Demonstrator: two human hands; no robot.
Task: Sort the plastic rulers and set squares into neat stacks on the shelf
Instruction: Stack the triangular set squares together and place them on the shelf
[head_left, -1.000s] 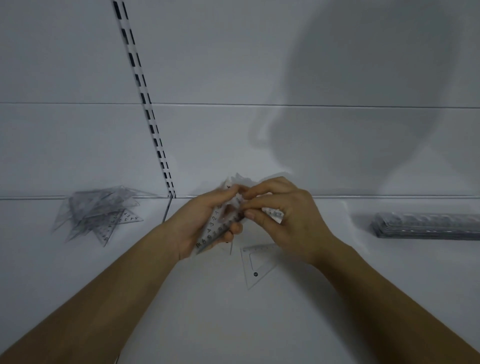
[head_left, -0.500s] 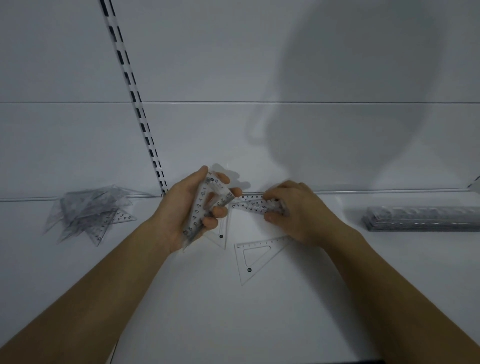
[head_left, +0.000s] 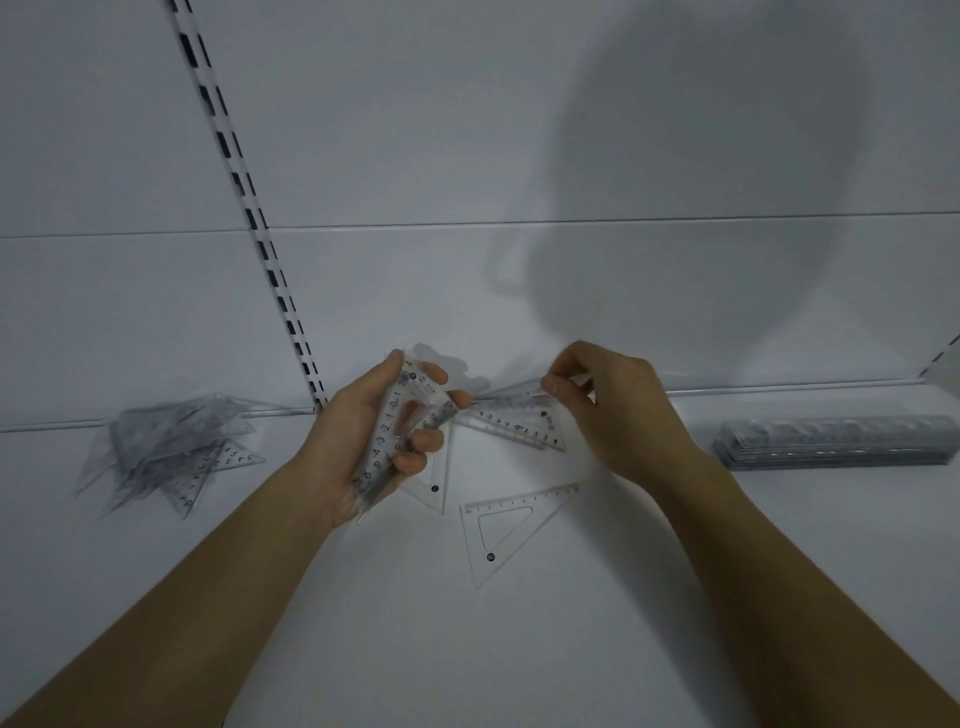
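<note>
A bundle of set squares (head_left: 402, 426) is gripped in the left hand (head_left: 358, 441); just right of it, one set square (head_left: 519, 421) is pinched by the right hand (head_left: 608, 410). Below both grips, two set squares (head_left: 506, 530) are laid flat on the shelf (head_left: 467, 649). A loose heap (head_left: 166, 452) is found far left, a ruler stack (head_left: 836, 441) far right.

The white shelf (head_left: 519, 649) carries a loose heap of clear set squares (head_left: 161, 452) at the far left and a neat stack of rulers (head_left: 836, 447) at the far right (its count is too blurred to tell). Between them, three single set squares lie flat: one (head_left: 506, 535) nearest, one (head_left: 439, 480) partly hidden, another (head_left: 519, 428) toward the back wall, possibly overlapping more.
</note>
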